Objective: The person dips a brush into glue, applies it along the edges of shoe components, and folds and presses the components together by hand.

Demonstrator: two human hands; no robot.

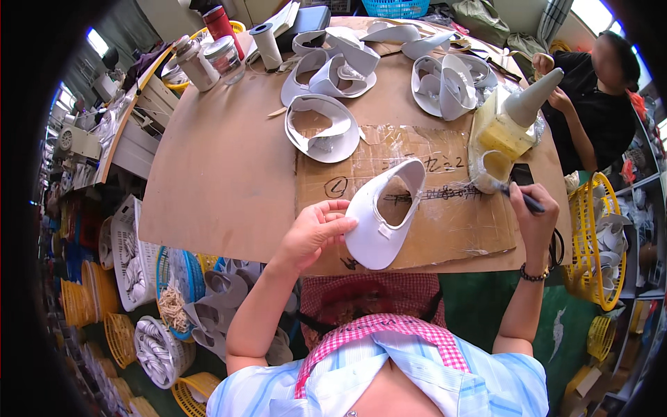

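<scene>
With our left hand (314,233) we pinch the edge of a white open-centred piece (369,235), just to that hand's right, over a cardboard sheet (465,233). Farther right, a yellowish container (503,135) stands ahead-left of our right hand (539,213), which grips a dark-handled brush (533,203).

Blue basket (396,8) cut off by the top edge; dark-handled tool (533,203), its tip indistinct.
</scene>
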